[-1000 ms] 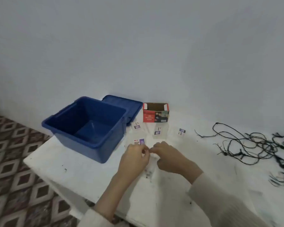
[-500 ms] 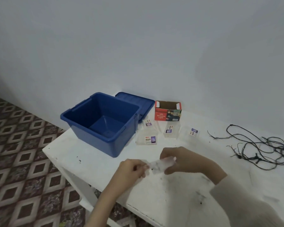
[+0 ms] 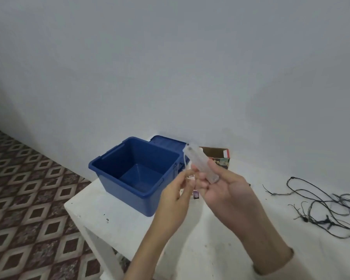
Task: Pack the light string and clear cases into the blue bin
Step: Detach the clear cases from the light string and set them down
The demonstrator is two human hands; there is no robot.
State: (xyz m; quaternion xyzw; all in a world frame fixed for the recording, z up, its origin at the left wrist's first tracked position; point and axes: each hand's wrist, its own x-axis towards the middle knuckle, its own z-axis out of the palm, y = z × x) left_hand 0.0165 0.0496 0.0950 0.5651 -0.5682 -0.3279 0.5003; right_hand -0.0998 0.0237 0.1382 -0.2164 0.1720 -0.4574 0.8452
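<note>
Clear case (image 3: 202, 165) higher over white table (image 3: 117, 215)

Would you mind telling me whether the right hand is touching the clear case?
Touching. The head view shows the right hand gripping the clear case around its lower end.

I'm in what looks like a plain room in a home. A bare white-painted wall (image 3: 170, 67) meets a floor of brown, diamond-patterned tiles (image 3: 28, 199). The table (image 3: 113, 209) in front of me is scuffed, painted white and set against that wall. It holds household odds: a blue plastic storage bin (image 3: 129, 190), a small printed cardboard box (image 3: 216, 153), a tangled dark light string (image 3: 321, 209).
</note>
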